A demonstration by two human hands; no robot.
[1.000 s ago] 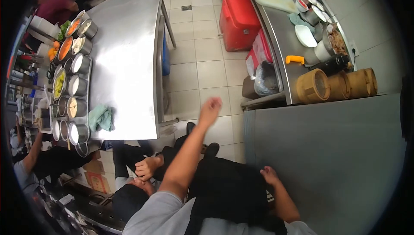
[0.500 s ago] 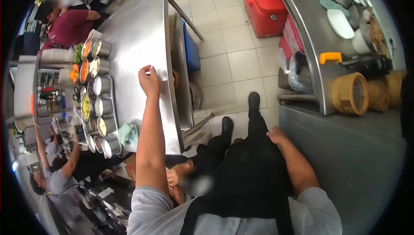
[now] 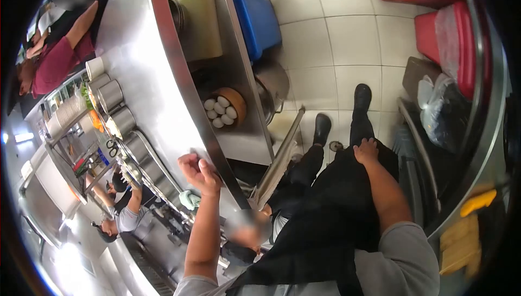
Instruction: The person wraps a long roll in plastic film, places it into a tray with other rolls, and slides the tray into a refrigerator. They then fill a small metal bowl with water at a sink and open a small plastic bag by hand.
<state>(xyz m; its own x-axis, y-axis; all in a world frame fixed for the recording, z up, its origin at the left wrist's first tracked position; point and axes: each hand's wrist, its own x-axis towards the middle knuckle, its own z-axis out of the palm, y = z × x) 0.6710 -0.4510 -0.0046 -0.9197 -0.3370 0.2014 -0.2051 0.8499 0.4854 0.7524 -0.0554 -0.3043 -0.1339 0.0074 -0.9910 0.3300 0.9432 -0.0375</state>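
Two hands show, neither gripping anything. The left hand (image 3: 199, 172) hangs loosely curled over the near edge of the steel table (image 3: 157, 100), fingers bent but closed on nothing; whether it touches the edge I cannot tell. The right hand (image 3: 366, 151) lies flat and relaxed on the black apron (image 3: 325, 209) at the thigh.

The table is the largest hazard: its edge is thin and hard, and a hand sliding along it could get scraped or pinched, I judge. Beneath it, the lower shelf (image 3: 239, 133) holds a bowl of eggs (image 3: 223, 110) near a metal pot (image 3: 273, 81); a knock to the table leg could roll the eggs out and crack them. A crouching person (image 3: 247, 231) sits just below the table edge, close to the left forearm, so a sudden rise could mean a bumped head. The metal canisters (image 3: 116, 108) lined up along the far side stand close together and could topple if the table is jolted. A green cloth (image 3: 190, 199) lies by the hand.

No brand, label or writing is readable anywhere.
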